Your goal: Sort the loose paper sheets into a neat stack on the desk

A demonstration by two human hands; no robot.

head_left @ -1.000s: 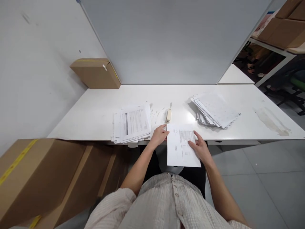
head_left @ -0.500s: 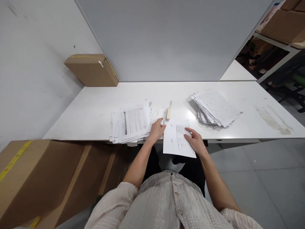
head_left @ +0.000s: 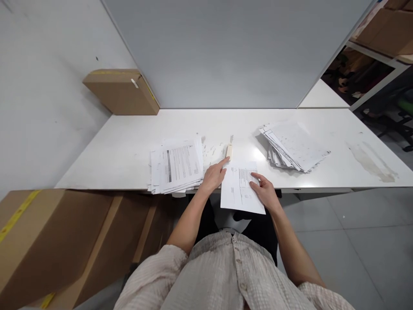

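Observation:
A white printed sheet of paper [head_left: 231, 194] overhangs the front edge of the table, its far edge at the near end of a small cream stapler [head_left: 229, 150]. My right hand [head_left: 265, 190] grips the sheet at its right side, with finger and thumb on top and the rest out of sight. My left hand [head_left: 214, 175] is beside the sheet's left edge. Its index finger reaches out and touches the near end of the stapler; the other fingers are partly curled. Whether the sheet's edge lies inside the stapler's jaw is too small to tell.
A stack of printed papers [head_left: 176, 168] lies on the left of the white table [head_left: 125, 142]. A messier pile of papers [head_left: 295, 146] is to the right. A cardboard box [head_left: 124, 97] stands at the back left against the upright panel [head_left: 226, 51]. Larger cartons [head_left: 48, 232] fill the lower left.
My left index finger has moved forward and right onto the near end of the stapler, which has shifted very slightly. My right hand and the sheet have stayed nearly still.

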